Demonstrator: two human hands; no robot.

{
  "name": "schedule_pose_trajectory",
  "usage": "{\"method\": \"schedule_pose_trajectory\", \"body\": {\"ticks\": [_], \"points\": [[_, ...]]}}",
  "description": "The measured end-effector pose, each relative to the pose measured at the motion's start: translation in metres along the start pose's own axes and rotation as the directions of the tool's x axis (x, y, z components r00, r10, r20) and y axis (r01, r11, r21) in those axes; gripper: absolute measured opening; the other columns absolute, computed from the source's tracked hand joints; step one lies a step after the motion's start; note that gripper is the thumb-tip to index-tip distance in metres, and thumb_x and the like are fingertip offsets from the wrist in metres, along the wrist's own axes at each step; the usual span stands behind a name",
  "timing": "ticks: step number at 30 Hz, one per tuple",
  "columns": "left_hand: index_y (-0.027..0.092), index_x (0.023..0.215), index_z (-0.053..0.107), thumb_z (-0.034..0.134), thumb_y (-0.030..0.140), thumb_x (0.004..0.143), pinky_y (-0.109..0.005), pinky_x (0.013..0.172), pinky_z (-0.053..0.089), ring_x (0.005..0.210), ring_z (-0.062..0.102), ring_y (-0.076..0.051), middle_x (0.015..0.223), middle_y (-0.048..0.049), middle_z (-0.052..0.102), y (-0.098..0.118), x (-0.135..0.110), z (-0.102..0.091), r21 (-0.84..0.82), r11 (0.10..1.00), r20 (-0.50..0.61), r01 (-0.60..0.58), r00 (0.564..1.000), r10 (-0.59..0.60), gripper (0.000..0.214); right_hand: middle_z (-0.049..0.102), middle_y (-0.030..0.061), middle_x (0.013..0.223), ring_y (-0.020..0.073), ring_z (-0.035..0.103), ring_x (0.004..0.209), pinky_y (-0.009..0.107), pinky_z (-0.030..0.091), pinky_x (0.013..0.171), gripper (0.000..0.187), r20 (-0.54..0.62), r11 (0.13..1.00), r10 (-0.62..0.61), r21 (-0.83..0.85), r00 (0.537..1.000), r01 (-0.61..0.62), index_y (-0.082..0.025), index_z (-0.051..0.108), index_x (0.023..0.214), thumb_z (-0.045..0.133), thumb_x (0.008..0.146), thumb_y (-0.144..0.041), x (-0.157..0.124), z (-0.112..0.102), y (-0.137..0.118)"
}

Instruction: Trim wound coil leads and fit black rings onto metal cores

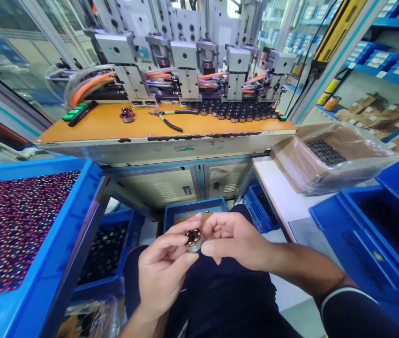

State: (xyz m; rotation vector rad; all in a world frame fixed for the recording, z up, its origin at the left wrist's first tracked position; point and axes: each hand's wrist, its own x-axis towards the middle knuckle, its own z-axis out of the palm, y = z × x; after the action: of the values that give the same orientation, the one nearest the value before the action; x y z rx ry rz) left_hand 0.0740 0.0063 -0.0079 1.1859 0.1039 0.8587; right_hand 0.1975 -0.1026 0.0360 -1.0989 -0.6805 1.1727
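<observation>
Above my lap, my left hand (pixel 166 263) grips a small round motor stator (pixel 194 238) between thumb and fingers. Copper windings ring its dark centre, and the side is silvery metal. My right hand (pixel 232 239) is close against the stator's right side, its fingers curled and thumb extended toward it. Whether the right fingertips pinch a fine wire or part of the stator is too small to make out. Below and beyond the hands sits a blue tray (pixel 195 205) with a brown bottom.
An orange bench (pixel 97 124) holds wire cutters (pixel 171 119), two stators (pixel 126 115) and rows of dark round parts (pixel 241 111) under press fixtures (pixel 185 61). A blue bin (pixel 90 173) of wound parts stands left. Right are a plastic-lined carton (pixel 287 162) and a blue box (pixel 333 211).
</observation>
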Motion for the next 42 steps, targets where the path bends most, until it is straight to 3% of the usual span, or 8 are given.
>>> {"method": "schedule_pose_trajectory", "body": {"ticks": [6, 10, 16, 20, 23, 31, 37, 42], "points": [[0.032, 0.095, 0.078, 0.078, 0.021, 0.079, -0.042, 0.092, 0.059, 0.111, 0.07, -0.026, 0.11, -0.0027, 0.078, 0.001, -0.001, 0.003, -0.063, 0.998, 0.007, 0.028, 1.0, -0.028, 0.02, 0.062, 0.001, 0.075, 0.0072, 0.058, 0.058, 0.019, 0.05, 0.055, 0.036, 0.143, 0.997, -0.081, 0.03, 0.986, 0.078, -0.01, 0.065, 0.091, 0.079, 0.076, -0.04, 0.005, -0.002, 0.013], [0.03, 0.082, 0.079, 0.076, 0.039, 0.079, -0.046, 0.089, 0.059, 0.099, 0.074, -0.025, 0.103, -0.0035, 0.08, -0.005, 0.01, 0.002, -0.174, 0.975, -0.106, 0.142, 0.981, -0.162, 0.01, 0.064, 0.003, 0.082, 0.0096, 0.06, 0.067, 0.022, 0.054, 0.062, 0.03, 0.071, 0.879, -0.418, -0.22, 0.906, 0.423, -0.014, 0.061, 0.097, 0.075, 0.08, -0.035, 0.004, -0.001, 0.017], [0.019, 0.092, 0.076, 0.081, 0.032, 0.074, -0.03, 0.08, 0.058, 0.092, 0.072, -0.02, 0.101, -0.007, 0.078, -0.015, 0.014, -0.016, 0.128, 0.931, -0.406, 0.341, 0.875, -0.264, 0.023, 0.067, 0.0038, 0.079, 0.0147, 0.065, 0.071, 0.027, 0.058, 0.066, 0.025, 0.282, -0.02, -0.89, -0.808, 0.358, 0.589, -0.018, 0.059, 0.105, 0.066, 0.081, -0.013, 0.012, -0.016, 0.013], [0.022, 0.1, 0.077, 0.079, 0.014, 0.074, -0.024, 0.082, 0.053, 0.08, 0.066, -0.015, 0.097, -0.0024, 0.075, 0.009, -0.007, -0.008, 0.594, 0.804, -0.215, 0.006, 0.965, 0.151, 0.027, 0.069, 0.0049, 0.079, 0.0171, 0.066, 0.071, 0.03, 0.06, 0.065, 0.026, 0.511, -0.375, -0.828, -0.81, 0.229, 0.452, -0.016, 0.058, 0.108, 0.065, 0.083, -0.013, 0.014, -0.031, 0.017], [0.025, 0.112, 0.075, 0.082, 0.013, 0.069, -0.026, 0.076, 0.053, 0.073, 0.066, -0.015, 0.094, -0.0009, 0.076, 0.022, -0.013, 0.005, 0.665, 0.733, 0.001, -0.138, 0.983, 0.185, 0.046, 0.067, 0.0087, 0.077, 0.0193, 0.065, 0.07, 0.031, 0.056, 0.056, 0.018, 0.638, -0.519, -0.749, -0.733, 0.179, 0.439, -0.008, 0.061, 0.102, 0.064, 0.086, -0.014, 0.014, -0.033, 0.019], [0.029, 0.113, 0.072, 0.076, 0.012, 0.078, -0.03, 0.079, 0.054, 0.08, 0.067, -0.017, 0.1, -0.0005, 0.076, 0.02, -0.001, 0.002, 0.679, 0.713, 0.11, -0.177, 0.984, 0.14, 0.039, 0.068, 0.0076, 0.083, 0.0154, 0.061, 0.072, 0.026, 0.053, 0.057, 0.008, 0.663, -0.497, -0.718, -0.702, 0.213, 0.51, -0.01, 0.067, 0.094, 0.063, 0.088, -0.014, -0.002, -0.023, 0.008], [0.03, 0.114, 0.071, 0.076, 0.01, 0.077, -0.027, 0.083, 0.056, 0.088, 0.069, -0.015, 0.112, -0.0001, 0.075, 0.017, -0.002, -0.009, 0.71, 0.67, 0.156, -0.215, 0.977, 0.149, 0.042, 0.068, 0.0092, 0.092, 0.016, 0.056, 0.076, 0.028, 0.048, 0.066, 0.013, 0.619, -0.375, -0.544, -0.783, 0.566, 0.496, -0.011, 0.066, 0.1, 0.055, 0.094, -0.015, -0.013, -0.023, -0.011], [0.031, 0.104, 0.073, 0.076, 0.012, 0.078, -0.019, 0.068, 0.058, 0.078, 0.069, -0.01, 0.107, 0.0024, 0.075, 0.018, -0.001, -0.008, 0.654, 0.751, 0.097, -0.093, 0.995, 0.039, 0.031, 0.059, 0.0044, 0.073, 0.0155, 0.047, 0.069, 0.029, 0.039, 0.062, 0.022, 0.625, -0.324, -0.442, -0.78, 0.643, 0.535, -0.013, 0.064, 0.078, 0.049, 0.095, -0.01, -0.012, -0.022, -0.021]]}}
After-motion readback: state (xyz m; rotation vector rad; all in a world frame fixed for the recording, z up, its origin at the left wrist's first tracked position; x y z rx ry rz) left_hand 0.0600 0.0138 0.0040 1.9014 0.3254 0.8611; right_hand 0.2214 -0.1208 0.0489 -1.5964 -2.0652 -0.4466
